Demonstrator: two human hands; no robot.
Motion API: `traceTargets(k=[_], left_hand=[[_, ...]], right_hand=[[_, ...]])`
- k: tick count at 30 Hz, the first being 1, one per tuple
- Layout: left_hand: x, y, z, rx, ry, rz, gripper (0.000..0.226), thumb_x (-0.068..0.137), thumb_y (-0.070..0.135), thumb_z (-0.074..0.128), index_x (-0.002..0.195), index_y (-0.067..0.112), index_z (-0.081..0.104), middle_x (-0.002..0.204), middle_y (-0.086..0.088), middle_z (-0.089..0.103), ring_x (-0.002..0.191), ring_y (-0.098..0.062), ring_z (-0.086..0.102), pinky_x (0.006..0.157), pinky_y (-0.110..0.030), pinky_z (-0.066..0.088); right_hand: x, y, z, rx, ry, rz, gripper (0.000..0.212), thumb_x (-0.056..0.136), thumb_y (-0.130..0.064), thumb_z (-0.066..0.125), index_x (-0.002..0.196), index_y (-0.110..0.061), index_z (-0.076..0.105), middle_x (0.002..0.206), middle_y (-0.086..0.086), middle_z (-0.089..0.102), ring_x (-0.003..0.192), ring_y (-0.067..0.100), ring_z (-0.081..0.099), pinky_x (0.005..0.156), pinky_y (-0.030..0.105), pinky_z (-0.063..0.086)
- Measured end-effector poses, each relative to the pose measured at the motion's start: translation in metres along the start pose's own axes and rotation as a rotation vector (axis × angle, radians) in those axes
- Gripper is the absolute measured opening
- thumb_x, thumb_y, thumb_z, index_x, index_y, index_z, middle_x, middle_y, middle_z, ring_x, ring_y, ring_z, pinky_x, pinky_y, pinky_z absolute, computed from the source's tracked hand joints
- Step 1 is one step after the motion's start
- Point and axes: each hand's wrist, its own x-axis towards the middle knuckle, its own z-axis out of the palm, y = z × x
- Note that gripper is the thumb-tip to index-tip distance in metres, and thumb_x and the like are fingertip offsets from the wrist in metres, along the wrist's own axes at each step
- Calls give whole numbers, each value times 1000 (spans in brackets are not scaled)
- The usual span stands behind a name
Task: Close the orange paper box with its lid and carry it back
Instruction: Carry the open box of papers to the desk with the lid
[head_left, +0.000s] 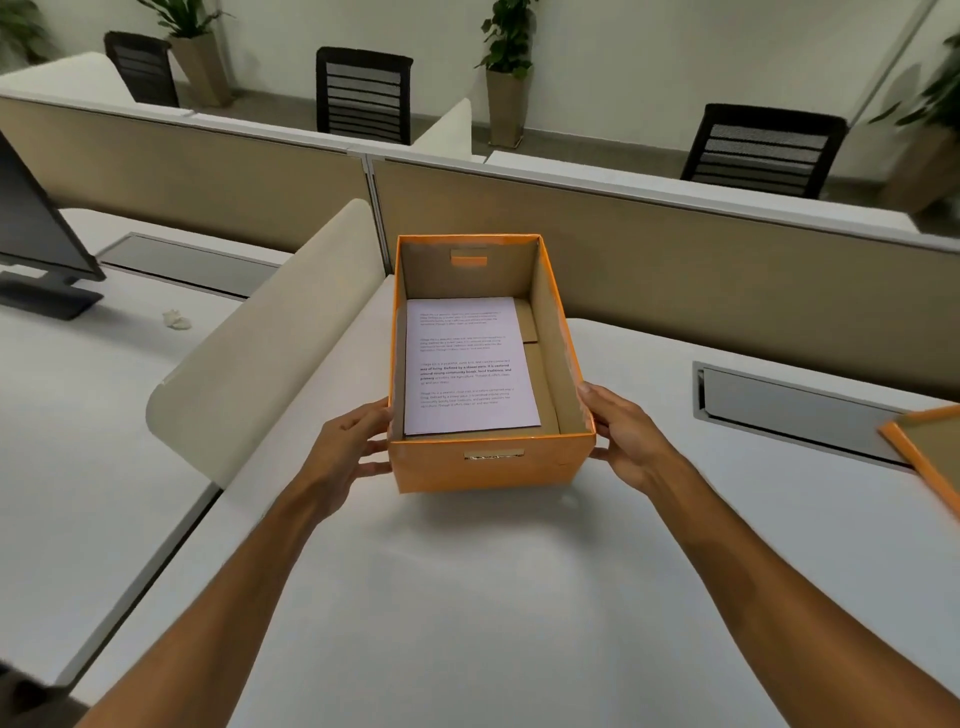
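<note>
White desk (467, 597), cream divider (270, 332), monitor (36, 228), crumpled paper (176, 319), black chairs (363, 96), potted plants (509, 73)

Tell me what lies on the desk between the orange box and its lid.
In the head view, only bare white desk and the right hand gripping the orange box; the lid lies at the right edge, beside a cable tray.

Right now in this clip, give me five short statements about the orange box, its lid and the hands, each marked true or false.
1. The orange box is open. True.
2. The lid sits on the box. False: it lies on the desk at the right edge of the view.
3. Printed paper lies inside the box. True.
4. Only the left hand touches the box. False: the right hand holds its other side.
5. The box is empty. False: it holds the paper.
</note>
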Motion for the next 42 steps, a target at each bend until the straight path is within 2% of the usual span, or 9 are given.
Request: traceTargets(k=[7, 14, 19, 23, 28, 31, 37, 42], left_hand=[[-53, 4, 62, 35, -25, 38, 37, 95, 42, 56, 127, 27, 65, 125, -1, 69, 107, -30, 68, 80, -47, 60], [-129, -12, 139, 55, -54, 61, 24, 97, 37, 53, 116, 30, 67, 126, -3, 67, 109, -31, 65, 87, -52, 57], [-186, -30, 186, 99, -73, 80, 37, 97, 40, 52, 128, 25, 65, 127, 2, 66, 109, -29, 65, 80, -47, 59], [-224, -43, 216, 118, -112, 80, 29, 96, 43, 53, 118, 34, 68, 119, 8, 68, 106, -24, 65, 71, -38, 60], [-256, -57, 246, 130, -178, 65, 27, 95, 45, 53, 115, 37, 69, 121, 8, 68, 106, -24, 65, 69, -37, 60], [-269, -66, 259, 136, -206, 49, 30, 96, 44, 53, 118, 32, 69, 121, 9, 68, 107, -26, 64, 72, -39, 59], [-283, -84, 270, 145, -245, 15, 28, 97, 44, 50, 111, 31, 71, 120, 7, 67, 107, -28, 63, 76, -45, 59], [-293, -100, 264, 148, -242, -16, 39, 99, 44, 46, 126, 23, 65, 128, -2, 65, 113, -33, 61, 88, -54, 55]], right_hand=[[-74, 14, -57, 55, 59, -52, 32, 97, -46, 54, 122, -34, 68, 108, -5, 76, 104, 18, 68, 77, 40, 53], [-166, 44, -124, 56, 127, -78, 31, 99, -48, 48, 121, -38, 68, 108, -7, 76, 105, 18, 69, 79, 40, 54], [-230, 71, -167, 47, 163, -73, 31, 99, -51, 44, 117, -41, 68, 107, -10, 77, 108, 20, 68, 86, 45, 52], [-277, 89, -197, 44, 193, -60, 32, 99, -52, 43, 117, -41, 68, 109, -10, 76, 111, 18, 66, 91, 48, 50], [-326, 112, -227, 52, 246, -51, 35, 100, -51, 43, 123, -37, 67, 111, -8, 75, 111, 18, 65, 87, 45, 50], [-348, 129, -237, 56, 283, -44, 37, 99, -51, 45, 125, -35, 66, 113, -7, 75, 113, 18, 64, 88, 46, 49], [-377, 155, -241, 88, 329, -10, 35, 98, -53, 47, 123, -38, 67, 109, -11, 76, 111, 17, 65, 78, 39, 51], [-389, 173, -232, 98, 346, 16, 37, 97, -53, 49, 127, -37, 65, 114, -10, 75, 114, 17, 63, 88, 46, 50]])
